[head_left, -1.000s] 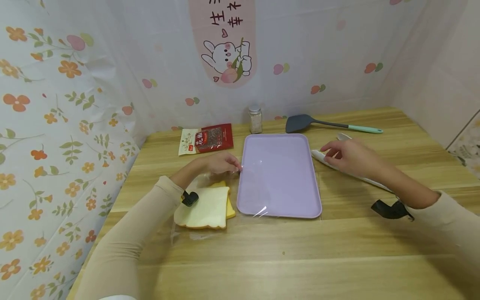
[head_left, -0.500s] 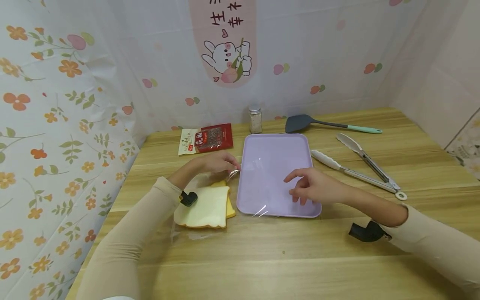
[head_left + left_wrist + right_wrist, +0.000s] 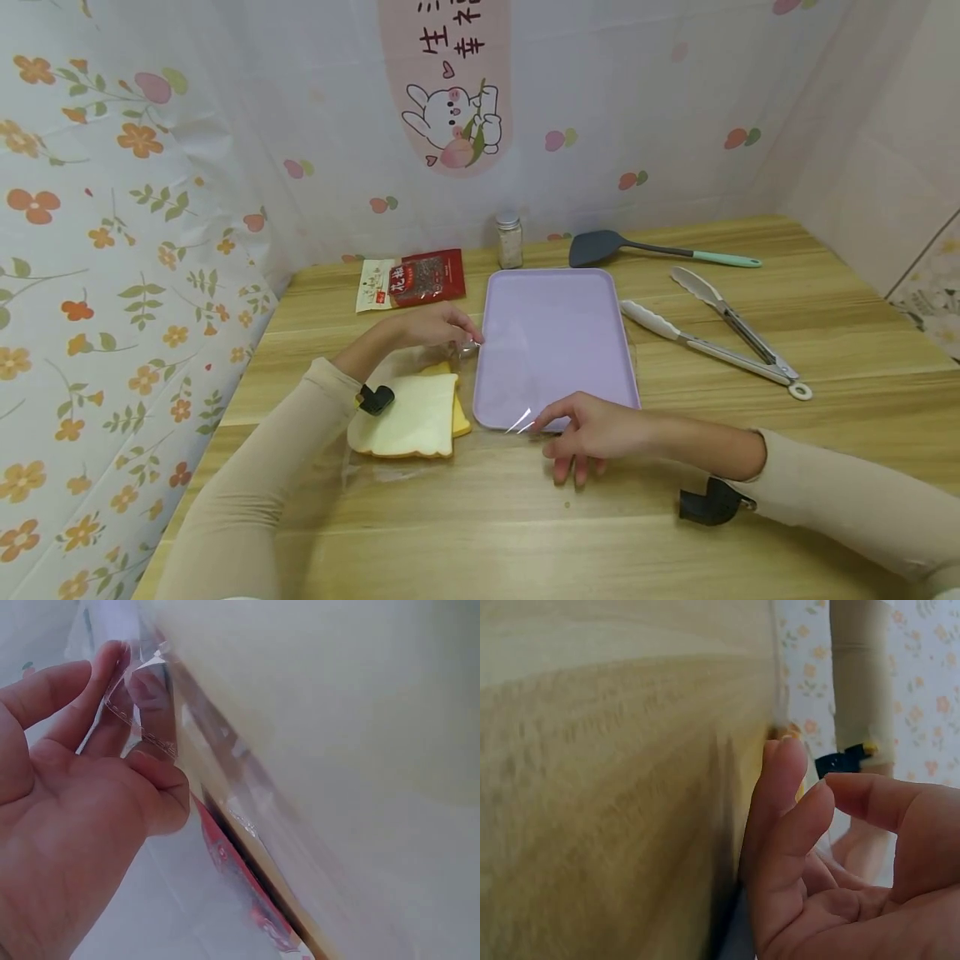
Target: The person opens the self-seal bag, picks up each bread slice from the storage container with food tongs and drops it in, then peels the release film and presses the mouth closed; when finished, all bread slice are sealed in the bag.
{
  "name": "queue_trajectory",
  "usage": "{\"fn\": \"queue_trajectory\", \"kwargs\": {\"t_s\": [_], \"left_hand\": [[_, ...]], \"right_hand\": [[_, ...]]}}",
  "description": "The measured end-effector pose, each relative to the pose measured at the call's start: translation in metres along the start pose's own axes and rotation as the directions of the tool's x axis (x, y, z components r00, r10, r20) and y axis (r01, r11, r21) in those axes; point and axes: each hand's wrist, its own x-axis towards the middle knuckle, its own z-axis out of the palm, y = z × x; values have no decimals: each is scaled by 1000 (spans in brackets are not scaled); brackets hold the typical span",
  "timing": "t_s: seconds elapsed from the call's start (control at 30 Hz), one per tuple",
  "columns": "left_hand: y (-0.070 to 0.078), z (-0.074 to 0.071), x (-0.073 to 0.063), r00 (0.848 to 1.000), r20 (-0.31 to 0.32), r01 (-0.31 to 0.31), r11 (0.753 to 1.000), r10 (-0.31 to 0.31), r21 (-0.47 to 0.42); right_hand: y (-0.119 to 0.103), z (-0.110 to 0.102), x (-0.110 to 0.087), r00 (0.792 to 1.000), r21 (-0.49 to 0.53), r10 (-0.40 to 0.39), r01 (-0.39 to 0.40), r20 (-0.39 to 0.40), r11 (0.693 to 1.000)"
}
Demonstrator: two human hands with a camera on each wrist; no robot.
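Note:
A sheet of clear plastic film (image 3: 510,367) lies across the lilac tray (image 3: 558,333) and reaches left around the bread. My left hand (image 3: 435,325) pinches a bit of this film beside the tray's left edge; the left wrist view shows the film's edge (image 3: 142,735) at the fingertips. My right hand (image 3: 596,429) hovers at the tray's front edge, its index finger stretched toward a shiny fold of film and the other fingers loosely bent. Whether it touches the film I cannot tell. White bread slices (image 3: 412,412) sit left of the tray, over a yellow slice (image 3: 460,417).
A red spice packet (image 3: 427,277) and a glass jar (image 3: 509,240) stand behind the tray. A dark spatula (image 3: 600,247) lies at the back right. Spread tongs (image 3: 697,343) rest right of the tray on the wooden table (image 3: 480,542).
My right hand has come from over the tongs, across the tray, down to its front edge. The left hand stays in place, with the film near its fingers now lifted and crumpled.

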Motion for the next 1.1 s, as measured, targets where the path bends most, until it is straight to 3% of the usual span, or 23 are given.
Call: {"fn": "queue_trajectory", "kwargs": {"t_s": [0.1, 0.2, 0.37, 0.47, 0.6, 0.67, 0.73, 0.83, 0.9, 1.1], "left_hand": [[0, 0, -1, 1000, -6, -8, 1000, 8, -1], [-1, 1, -3, 998, -56, -18, 1000, 18, -2], [0, -1, -9, 989, -139, -54, 998, 51, -21], [1, -2, -12, 987, -154, -60, 998, 53, -36], [1, -2, -13, 987, -153, -57, 998, 51, -35], [3, -1, -13, 987, -154, -54, 998, 49, -30], [4, -1, -14, 986, -164, -49, 998, 43, -32], [7, -1, -17, 983, -179, -48, 998, 39, -45], [9, -1, -18, 982, -183, -53, 997, 42, -54], [12, -2, -21, 982, -182, -60, 997, 50, -49]], "right_hand": [[2, 7, 4, 1000, 33, -6, 7, -21, 999], [4, 11, 4, 994, 19, -23, 25, -105, 1000], [3, 7, 2, 960, -36, -87, 80, -265, 996], [-1, 5, 1, 919, -67, -156, 141, -361, 988], [-6, 8, -2, 819, -150, -271, 226, -506, 963], [-7, 11, -5, 778, -237, -347, 259, -523, 936], [-8, 14, -6, 760, -340, -415, 269, -500, 901], [-9, 18, -7, 771, -452, -451, 239, -450, 860], [-10, 19, -6, 786, -476, -434, 205, -440, 855], [-8, 21, -3, 858, -355, -331, 191, -393, 915]]}}
